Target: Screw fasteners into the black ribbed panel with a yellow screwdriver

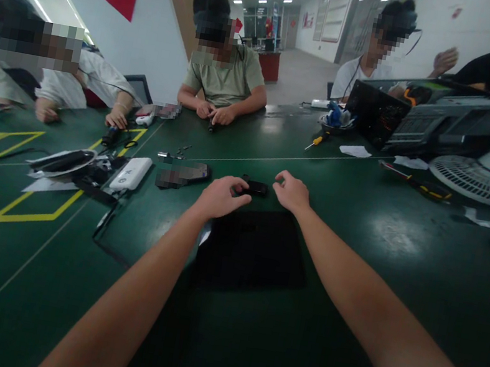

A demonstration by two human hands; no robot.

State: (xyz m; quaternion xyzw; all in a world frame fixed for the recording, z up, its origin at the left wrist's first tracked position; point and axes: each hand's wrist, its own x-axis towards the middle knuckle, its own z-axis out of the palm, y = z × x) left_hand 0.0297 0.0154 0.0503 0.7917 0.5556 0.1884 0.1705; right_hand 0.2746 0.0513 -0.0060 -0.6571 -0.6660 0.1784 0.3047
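Note:
A small black object (257, 188), its kind unclear, lies on the green table between my two hands. My left hand (224, 196) is at its left end, with thumb and fingers apart and nothing seen in them; I cannot tell whether a fingertip touches it. Off its right end, my right hand (293, 193) hovers with loosely bent fingers, a gap showing between thumb and forefinger. Below both hands a flat black rectangular panel (256, 252) lies on the table. A phone (183, 175) rests left of my left hand.
A white box-like device (131, 173) and tangled cables lie at left. Farther right are a screwdriver (317, 140), another long tool (416, 183), a white fan (484, 169) and an opened computer case (446, 118). Several people sit around the table (377, 295).

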